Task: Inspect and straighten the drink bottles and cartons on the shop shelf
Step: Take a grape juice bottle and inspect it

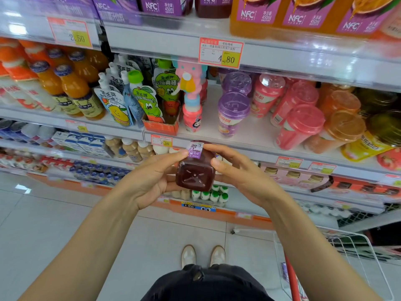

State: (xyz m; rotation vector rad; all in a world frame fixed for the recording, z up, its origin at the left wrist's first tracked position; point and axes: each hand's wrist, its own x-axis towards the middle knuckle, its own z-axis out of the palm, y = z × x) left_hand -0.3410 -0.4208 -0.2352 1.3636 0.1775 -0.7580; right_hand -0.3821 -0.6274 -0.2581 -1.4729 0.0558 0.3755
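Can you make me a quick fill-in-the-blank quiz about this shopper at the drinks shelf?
1. The bottle is tipped so its ____ faces the camera.
2. Besides the left hand, the ____ hand also grips it.
3. The price tag above reads 4.____.
Missing words: bottom; right; 80.

A bare strip of the middle shelf point(258, 135) is left open between the upright purple cup point(233, 114) and the tilted pink cups point(299, 127). Reach from above is limited by the upper shelf edge point(282, 59). The floor point(54, 213) is left open at the left; the right is blocked by a wire cart point(291, 279).
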